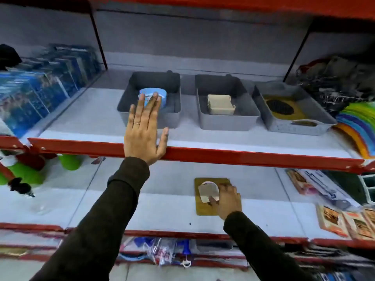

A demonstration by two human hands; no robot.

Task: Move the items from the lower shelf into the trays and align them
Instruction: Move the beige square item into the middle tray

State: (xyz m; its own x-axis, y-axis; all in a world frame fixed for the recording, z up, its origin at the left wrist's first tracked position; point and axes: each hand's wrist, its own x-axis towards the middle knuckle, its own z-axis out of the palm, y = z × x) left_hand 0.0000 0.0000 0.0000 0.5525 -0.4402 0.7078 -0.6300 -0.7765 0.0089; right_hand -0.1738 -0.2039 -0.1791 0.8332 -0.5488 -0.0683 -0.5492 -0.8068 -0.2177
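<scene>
On the lower shelf (142, 209), your right hand (227, 201) pinches a pale packet (208, 192) lying on the wooden board (203, 209). Your left hand (145, 130), fingers spread flat, reaches the blue tub (156, 94) in the left tray (125, 110).

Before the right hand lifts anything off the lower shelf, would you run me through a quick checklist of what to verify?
1. Right hand on the small pale item atop the wooden board: ok, fingers touch it; firmness of grip cannot tell.
2. Left hand free: ok, open flat, fingertips at the blue tub.
3. Left tray has room: not ok, the tub fills most of it.
4. Middle tray has room: ok, only a beige block inside.
5. Right tray squared with the others: not ok, it sits angled.
6. Path past the red shelf edge: ok, nothing blocks it.
</scene>
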